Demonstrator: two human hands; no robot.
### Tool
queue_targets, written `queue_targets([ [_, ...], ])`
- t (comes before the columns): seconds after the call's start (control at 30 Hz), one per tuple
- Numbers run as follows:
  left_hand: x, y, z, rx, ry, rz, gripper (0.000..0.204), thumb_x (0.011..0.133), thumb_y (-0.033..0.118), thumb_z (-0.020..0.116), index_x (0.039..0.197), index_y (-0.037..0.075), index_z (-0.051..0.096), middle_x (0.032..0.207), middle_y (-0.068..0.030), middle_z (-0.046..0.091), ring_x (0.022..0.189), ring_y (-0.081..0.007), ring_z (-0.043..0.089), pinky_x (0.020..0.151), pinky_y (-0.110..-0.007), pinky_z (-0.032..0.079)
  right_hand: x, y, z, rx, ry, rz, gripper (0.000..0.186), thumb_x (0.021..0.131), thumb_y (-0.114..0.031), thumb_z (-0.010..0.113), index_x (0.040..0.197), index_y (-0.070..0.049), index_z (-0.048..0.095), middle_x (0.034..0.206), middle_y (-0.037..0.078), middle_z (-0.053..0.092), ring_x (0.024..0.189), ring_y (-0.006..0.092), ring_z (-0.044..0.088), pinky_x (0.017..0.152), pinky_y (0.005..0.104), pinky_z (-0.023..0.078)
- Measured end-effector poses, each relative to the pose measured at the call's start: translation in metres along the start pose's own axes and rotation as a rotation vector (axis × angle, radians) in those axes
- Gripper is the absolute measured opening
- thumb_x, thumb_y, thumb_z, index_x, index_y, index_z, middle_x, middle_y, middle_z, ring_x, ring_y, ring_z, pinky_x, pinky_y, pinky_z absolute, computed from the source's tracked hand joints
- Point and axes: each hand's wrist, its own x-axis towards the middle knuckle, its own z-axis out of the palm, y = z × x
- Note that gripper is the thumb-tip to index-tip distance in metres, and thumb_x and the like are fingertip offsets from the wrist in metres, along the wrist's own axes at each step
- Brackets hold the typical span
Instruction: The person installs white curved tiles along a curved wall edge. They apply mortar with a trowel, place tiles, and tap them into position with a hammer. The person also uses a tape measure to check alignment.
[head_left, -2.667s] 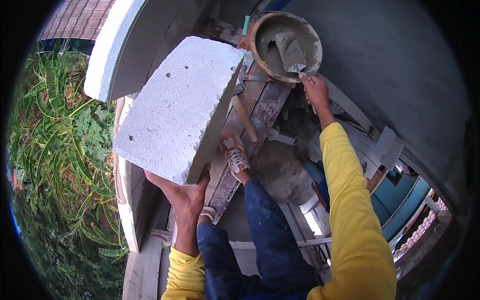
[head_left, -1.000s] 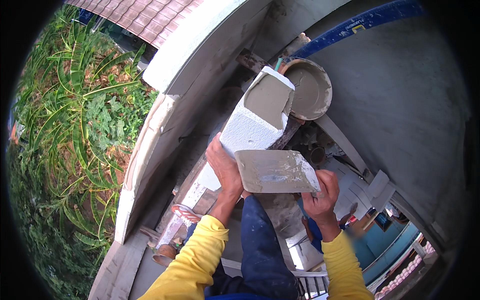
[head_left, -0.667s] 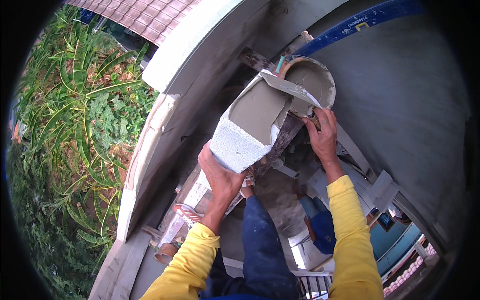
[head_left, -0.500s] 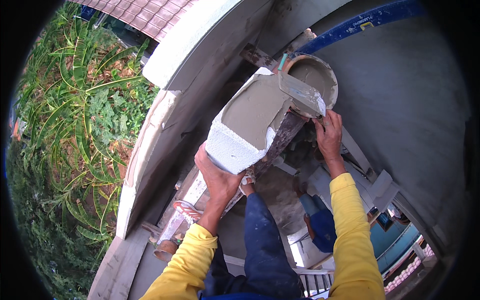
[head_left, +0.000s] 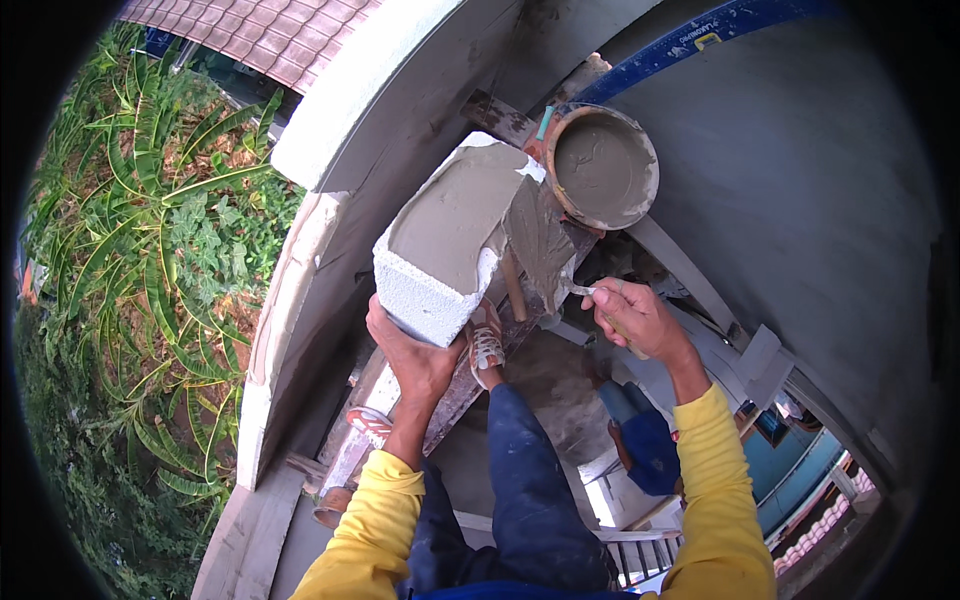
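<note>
My left hand [head_left: 415, 355] supports a white lightweight block [head_left: 425, 297] at its near lower end, thumb and fingers spread around the corner. Grey wet mortar [head_left: 455, 215] covers the block's upper face, ringed by a bare white edge. In my right hand [head_left: 640, 320] is the handle of a trowel [head_left: 545, 245]. Its blade carries mortar and lies tilted along the block's right side; whether it touches the block I cannot tell. Just beyond the blade stands a round bucket [head_left: 656, 180] of mortar. A wooden handle [head_left: 514, 290] shows below the block.
A worn plank [head_left: 450, 410] runs under my feet, with a drop beside it. Below, a person in blue [head_left: 648, 450] is partly visible. A low wall [head_left: 275, 330] borders the left, with plants outside. A blue spirit level [head_left: 720, 35] spans the far right near a grey wall [head_left: 800, 200].
The trowel has come away from above the bucket and turned, so its mortar-covered face shows beside the block. My right hand has moved nearer to me. My left hand keeps its hold on the block.
</note>
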Motion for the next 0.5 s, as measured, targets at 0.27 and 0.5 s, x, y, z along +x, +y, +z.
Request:
queue_targets([
  [0.27,0.005,0.003,-0.007,-0.013,0.065,-0.017,0.126,0.064,0.017,0.094,0.160,-0.002,0.015,0.149,-0.0225,0.036,0.143,-0.0377,0.040,0.122,-0.048,0.031,0.102,0.137,-0.105,-0.182,1.010,0.101,0.052,0.094,-0.032,0.076,0.130,0.001,0.061,0.095,0.013,0.073,0.074,0.0221,0.073,0.072,0.0390,0.059],
  [0.5,0.016,0.006,0.001,-0.048,0.005,-0.021,0.129,0.065,0.015,0.094,0.160,-0.002,0.010,0.148,-0.0229,0.035,0.142,-0.0367,0.040,0.123,-0.047,0.030,0.207,0.170,-0.161,-0.400,1.280,0.362,0.051,0.091,-0.037,0.078,0.126,-0.001,0.069,0.127,0.024,0.066,0.121,0.0402,0.066,0.102,0.0511,0.052],
])
